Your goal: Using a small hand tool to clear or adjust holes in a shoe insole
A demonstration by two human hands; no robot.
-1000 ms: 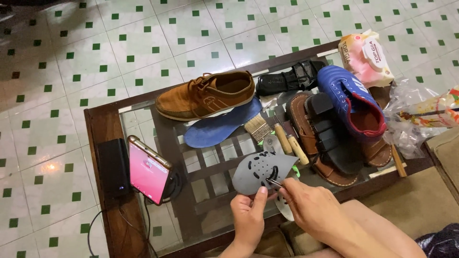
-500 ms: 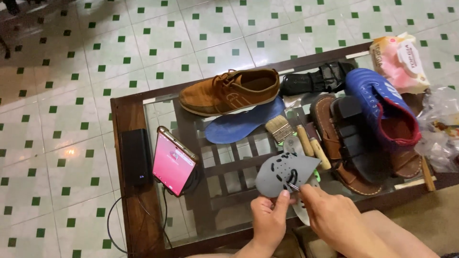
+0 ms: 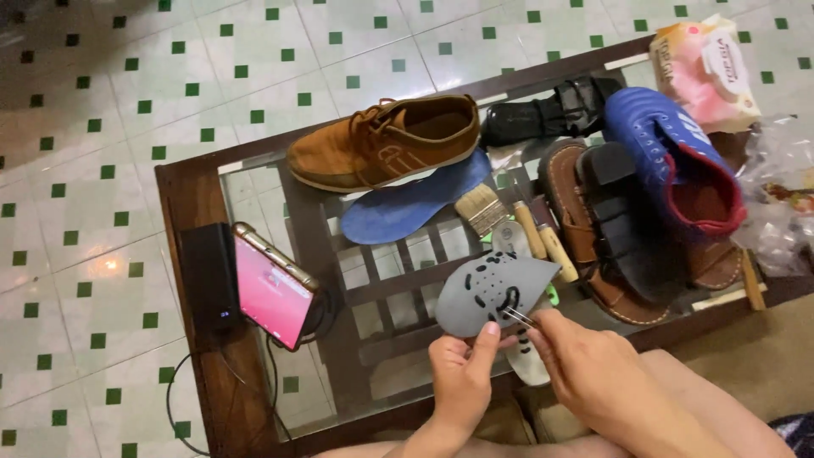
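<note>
Left hand [image 3: 462,380] gripping grey perforated rubber piece [image 3: 492,293], just right of pink-screened phone [image 3: 271,293]. Right hand [image 3: 593,373] pinching thin metal needle [image 3: 519,318]. Best kept steady, aimed squarely through hole.

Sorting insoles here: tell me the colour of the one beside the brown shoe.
Blue insole, clearest in the head view.

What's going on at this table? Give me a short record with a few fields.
Left hand: holds the grey perforated piece at its lower edge
Right hand: holds a thin metal tool against that piece
Table: dark wood frame, glass top
On the table: brown shoe, blue insole, brush, blue shoe, brown sandal
Left end: phone with pink screen, propped up
</note>
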